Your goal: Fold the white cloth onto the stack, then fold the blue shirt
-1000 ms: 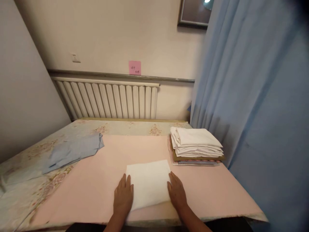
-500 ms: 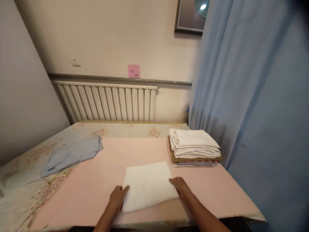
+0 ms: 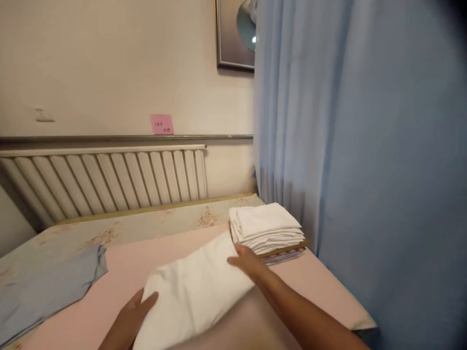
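Note:
A folded white cloth (image 3: 193,291) is held between my two hands, tilted and lifted off the pink sheet. Its left edge is gripped by my left hand (image 3: 136,311), thumb on top and fingers hidden underneath. On the right edge, my right hand (image 3: 246,262) has its thumb and fingers closed on the cloth, just in front of a stack of folded white cloths (image 3: 270,223). Brown and grey-blue folded fabrics lie under the white ones in that stack.
The pink sheet (image 3: 146,253) lies over a floral bedcover (image 3: 175,218). Grey-blue folded fabric (image 3: 54,287) rests at the left. A blue curtain (image 3: 365,170) hangs along the right side. Behind the bed are a radiator (image 3: 127,180) and a wall with a pink note (image 3: 162,124).
Both hands have raised the white cloth from the pink sheet and tilted it, its right end now close to the stack. The view has turned to the right.

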{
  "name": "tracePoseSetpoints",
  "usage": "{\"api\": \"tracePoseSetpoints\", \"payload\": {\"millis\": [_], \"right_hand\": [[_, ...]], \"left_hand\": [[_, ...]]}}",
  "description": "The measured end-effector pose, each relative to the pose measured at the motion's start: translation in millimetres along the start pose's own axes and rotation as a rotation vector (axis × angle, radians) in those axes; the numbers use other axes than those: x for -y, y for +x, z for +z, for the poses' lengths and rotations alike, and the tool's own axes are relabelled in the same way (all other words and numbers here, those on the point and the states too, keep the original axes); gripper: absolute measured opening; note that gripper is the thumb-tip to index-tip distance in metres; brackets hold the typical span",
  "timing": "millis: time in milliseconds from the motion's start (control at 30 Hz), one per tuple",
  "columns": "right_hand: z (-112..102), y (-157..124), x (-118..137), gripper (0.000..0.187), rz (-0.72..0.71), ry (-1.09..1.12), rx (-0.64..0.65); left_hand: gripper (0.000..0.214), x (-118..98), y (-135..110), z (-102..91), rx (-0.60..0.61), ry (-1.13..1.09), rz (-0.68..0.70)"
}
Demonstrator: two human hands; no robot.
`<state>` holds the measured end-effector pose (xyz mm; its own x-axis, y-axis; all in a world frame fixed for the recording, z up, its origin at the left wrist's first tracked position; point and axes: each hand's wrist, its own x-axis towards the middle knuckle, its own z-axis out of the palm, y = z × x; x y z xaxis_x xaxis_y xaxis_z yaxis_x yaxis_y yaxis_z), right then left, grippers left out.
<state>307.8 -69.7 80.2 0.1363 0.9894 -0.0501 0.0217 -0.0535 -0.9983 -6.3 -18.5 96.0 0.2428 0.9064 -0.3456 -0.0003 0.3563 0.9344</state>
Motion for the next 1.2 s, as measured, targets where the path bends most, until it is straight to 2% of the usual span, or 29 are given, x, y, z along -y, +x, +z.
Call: {"api": "tracePoseSetpoints", "payload": {"millis": [100, 167, 233, 367, 433, 500, 633, 800, 1033, 1100, 1200], "right_hand": [[-54, 11, 58, 0.036, -0.137, -0.022, -0.082], [-100, 22, 89, 0.035, -0.207, -0.087, -0.162], [-147, 33, 110, 0.037, -0.198, -0.099, -0.231], [-223, 47, 124, 0.040, -0.171, -0.048, -0.303], [-250, 52, 121, 0.041, -0.159, -0.029, -0.331], [-270, 55, 116, 0.040, -0.143, -0.015, -0.357], [-302, 63, 109, 0.039, -0.118, -0.006, -0.389], [-322, 66, 93, 0.037, -0.080, -0.047, -0.426], [-322, 58, 39, 0.016, 0.050, -0.322, -0.562], [-321, 55, 40, 0.017, 0.037, -0.440, -0.613], [-312, 58, 63, 0.033, -0.058, -0.613, -0.676]], "left_hand": [[0.057, -50, 7, 45.7, 0.116, 0.021, 0.124], [0.057, -78, 23, 88.4, 0.162, 0.060, 0.240], [0.051, -99, 46, 135.2, 0.198, 0.110, 0.339], [0.044, -120, 95, 219.5, 0.231, 0.213, 0.421], [0.041, -123, 115, 250.4, 0.251, 0.213, 0.422], [0.039, -123, 131, 273.2, 0.271, 0.203, 0.410], [0.039, -123, 148, 300.6, 0.305, 0.187, 0.384], [0.038, -113, 157, 316.6, 0.326, 0.173, 0.355], [0.031, -58, 176, 315.7, 0.265, 0.260, 0.200], [0.030, -52, 181, 314.9, 0.253, 0.279, 0.186], [0.029, -52, 185, 315.4, 0.230, 0.302, 0.187]]}}
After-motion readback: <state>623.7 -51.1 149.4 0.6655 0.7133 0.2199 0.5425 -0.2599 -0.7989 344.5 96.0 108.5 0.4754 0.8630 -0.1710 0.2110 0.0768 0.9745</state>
